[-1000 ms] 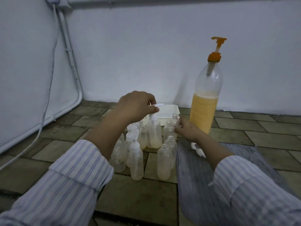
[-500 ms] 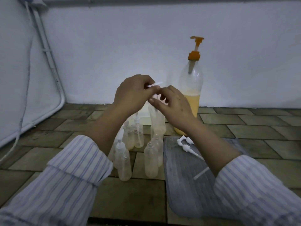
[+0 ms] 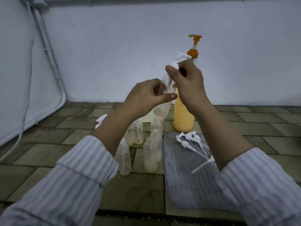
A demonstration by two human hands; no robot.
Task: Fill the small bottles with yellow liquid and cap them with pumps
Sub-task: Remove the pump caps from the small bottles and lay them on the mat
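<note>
small bottle (image 3: pixel 164 95): head view, held up in the air in front of the wall, tilted, a little yellowish liquid at its bottom end
left hand (image 3: pixel 146 97): fingers curled round the bottle's body, thumb across the front
right hand (image 3: pixel 187 80): fingers pinch the white pump (image 3: pixel 178 58) at the bottle's neck, collar partly hidden so seating unclear
step, judged: screwing the pump on; keep the bottle steady with the left, twist only the collar, dip tube straight down the neck, stop when snug
risk, judged: cross-thread if the tilt grows, or spill
big bottle (image 3: pixel 184 115): on the floor behind, orange pump, yellow liquid
other bottles (image 3: pixel 150 157): clustered on the floor, some uncapped
spare pumps (image 3: pixel 192 142): lying on the grey mat (image 3: pixel 187 185)
</note>
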